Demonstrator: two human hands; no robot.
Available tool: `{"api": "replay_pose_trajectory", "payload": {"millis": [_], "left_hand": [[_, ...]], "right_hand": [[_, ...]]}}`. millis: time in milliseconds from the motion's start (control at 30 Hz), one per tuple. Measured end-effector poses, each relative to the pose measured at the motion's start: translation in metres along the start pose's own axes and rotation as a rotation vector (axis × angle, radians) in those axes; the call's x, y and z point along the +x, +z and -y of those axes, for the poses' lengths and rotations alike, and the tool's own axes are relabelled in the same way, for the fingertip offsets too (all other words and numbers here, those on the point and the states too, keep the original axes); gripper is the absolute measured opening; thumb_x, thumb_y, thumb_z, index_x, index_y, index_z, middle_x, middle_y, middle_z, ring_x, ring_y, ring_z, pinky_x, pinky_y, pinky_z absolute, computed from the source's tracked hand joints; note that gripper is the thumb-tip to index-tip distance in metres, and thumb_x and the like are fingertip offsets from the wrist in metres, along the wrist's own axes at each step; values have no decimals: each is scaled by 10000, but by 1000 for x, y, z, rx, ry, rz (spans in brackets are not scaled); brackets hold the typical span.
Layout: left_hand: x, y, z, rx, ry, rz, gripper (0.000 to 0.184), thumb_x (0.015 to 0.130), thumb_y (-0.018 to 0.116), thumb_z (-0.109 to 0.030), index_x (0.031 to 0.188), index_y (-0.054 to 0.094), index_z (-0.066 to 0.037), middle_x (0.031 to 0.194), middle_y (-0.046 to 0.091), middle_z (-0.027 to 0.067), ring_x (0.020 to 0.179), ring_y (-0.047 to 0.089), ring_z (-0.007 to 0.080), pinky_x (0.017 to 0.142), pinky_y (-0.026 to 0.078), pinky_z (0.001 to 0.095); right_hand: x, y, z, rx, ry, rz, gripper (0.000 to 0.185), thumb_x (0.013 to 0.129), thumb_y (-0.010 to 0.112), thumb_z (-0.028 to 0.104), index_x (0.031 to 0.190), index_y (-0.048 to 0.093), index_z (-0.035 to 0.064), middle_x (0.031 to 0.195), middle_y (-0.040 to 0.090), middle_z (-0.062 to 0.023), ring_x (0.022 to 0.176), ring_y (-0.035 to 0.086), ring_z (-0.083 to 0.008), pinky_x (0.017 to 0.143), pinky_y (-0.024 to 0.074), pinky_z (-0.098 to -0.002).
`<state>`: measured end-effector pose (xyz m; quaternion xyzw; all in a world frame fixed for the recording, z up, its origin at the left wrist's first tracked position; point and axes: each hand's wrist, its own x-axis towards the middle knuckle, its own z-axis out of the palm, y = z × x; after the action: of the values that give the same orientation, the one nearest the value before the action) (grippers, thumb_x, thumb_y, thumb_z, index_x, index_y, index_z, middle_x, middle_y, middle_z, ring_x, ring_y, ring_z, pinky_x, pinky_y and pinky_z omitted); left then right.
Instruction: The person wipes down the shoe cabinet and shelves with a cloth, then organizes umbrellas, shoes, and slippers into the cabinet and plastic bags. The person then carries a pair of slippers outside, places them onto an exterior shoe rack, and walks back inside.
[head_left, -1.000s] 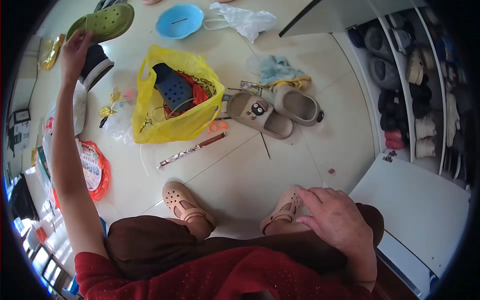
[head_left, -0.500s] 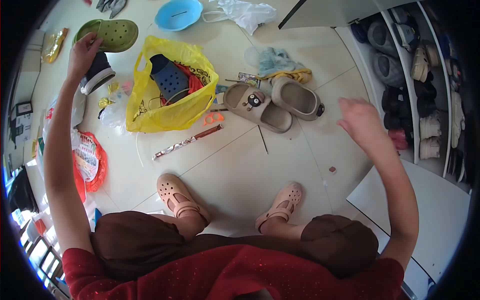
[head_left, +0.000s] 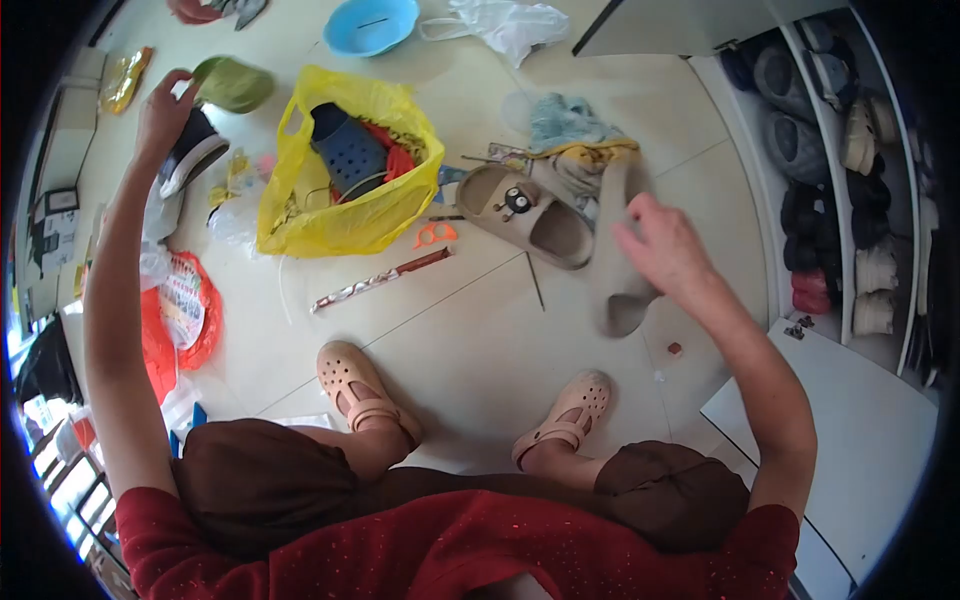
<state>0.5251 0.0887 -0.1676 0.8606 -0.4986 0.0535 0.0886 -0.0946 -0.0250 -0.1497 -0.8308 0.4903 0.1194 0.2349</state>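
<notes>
My left hand (head_left: 165,115) is at the upper left, its fingertips pinched at the near end of a green clog (head_left: 236,85), which is smeared by motion. Just below that hand is a dark shoe with a white sole (head_left: 195,155). On the right, my right hand (head_left: 668,245) grips a taupe clog (head_left: 625,312), blurred and turned lengthwise toward me. Its mate, a taupe clog with a black cartoon charm (head_left: 517,200), lies beside it on the floor. A navy clog (head_left: 348,155) stands in an open yellow plastic bag (head_left: 285,225) between my hands.
A blue basin (head_left: 350,40) and white plastic bag (head_left: 510,30) lie at the back. Bluish cloth (head_left: 570,120), an orange ring piece (head_left: 436,235) and a foil-wrapped stick (head_left: 380,280) are on the floor. A shoe cabinet (head_left: 850,290) stands right; a red bag (head_left: 210,320) lies left.
My right hand has moved left and lifted the taupe clog, turning it lengthwise. The green clog at my left hand has turned and looks shorter. The view has shifted slightly.
</notes>
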Motion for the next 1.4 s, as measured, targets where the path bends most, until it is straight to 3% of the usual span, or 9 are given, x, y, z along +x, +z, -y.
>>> {"api": "replay_pose_trajectory", "payload": {"millis": [167, 367, 500, 567, 733, 800, 1000, 1133, 1400], "left_hand": [[8, 24, 2, 19, 112, 13, 252, 909, 561, -284, 1104, 583, -126, 681, 604, 220, 690, 611, 411, 621, 461, 480], [-24, 67, -10, 195, 285, 245, 229, 934, 509, -228, 1115, 569, -101, 804, 640, 237, 810, 617, 439, 692, 487, 519], [-23, 32, -28, 245, 328, 268, 284, 862, 597, -143, 1137, 566, -81, 993, 634, 215, 947, 602, 397, 778, 487, 471], [-38, -4, -90, 188, 504, 75, 374, 798, 658, -70, 1159, 560, -69, 1119, 606, 192, 1043, 576, 370, 837, 480, 442], [-108, -55, -285, -690, 633, 744, 1065, 585, 854, -31, 1465, 259, -117, 1486, 333, 82, 1300, 406, 269, 1030, 379, 407], [-117, -36, -320, -743, 959, 746, 1133, 526, 903, -138, 1461, 264, -123, 1448, 362, 126, 1272, 433, 279, 1037, 389, 381], [-110, -36, -364, -630, 505, 921, 835, 595, 810, -159, 1320, 398, -122, 1141, 582, 161, 1069, 577, 260, 952, 446, 346], [-115, -8, -323, -616, 523, 679, 855, 577, 805, -122, 1324, 387, -126, 1155, 580, 165, 1069, 585, 268, 932, 456, 362], [-173, 20, -338, -392, 936, 557, 824, 584, 775, -111, 1314, 393, -115, 1223, 546, 128, 1156, 520, 314, 923, 374, 509]], "right_hand": [[8, 51, 2, 347, -129, 286, 705, 724, 730, 343, 1235, 456, -59, 1125, 588, -265, 1082, 578, -372, 913, 464, -431], [50, 84, 41, 476, 132, 332, 592, 677, 737, 401, 1041, 634, -53, 1121, 626, -255, 1056, 614, -333, 890, 490, -415], [60, 119, 44, 634, 140, 304, 125, 800, 637, 108, 813, 607, -12, 591, 627, -99, 426, 587, -155, 438, 482, -317], [50, 116, 42, 633, 66, 207, 132, 806, 631, 111, 779, 573, -4, 585, 618, -88, 449, 596, -152, 448, 483, -318], [-4, 46, 57, 889, -97, 221, 136, 884, 601, 122, 868, 552, -4, 616, 620, -69, 508, 608, -131, 497, 483, -282], [-15, 33, 59, 907, -254, 96, 123, 898, 590, 102, 917, 553, -14, 641, 616, -58, 565, 613, -119, 530, 486, -272], [-12, 23, 19, 873, -282, -183, 446, 867, 679, 210, 1178, 428, 10, 979, 616, -120, 836, 634, -191, 716, 519, -321], [-29, 55, -13, 40, -111, -50, 766, 695, 801, 421, 1191, 378, 20, 1324, 381, -276, 1213, 443, -403, 895, 456, -501], [0, 69, -108, 109, 47, 274, 801, 751, 732, 210, 1394, 277, 67, 1080, 605, -183, 961, 616, -287, 836, 497, -379]]}}
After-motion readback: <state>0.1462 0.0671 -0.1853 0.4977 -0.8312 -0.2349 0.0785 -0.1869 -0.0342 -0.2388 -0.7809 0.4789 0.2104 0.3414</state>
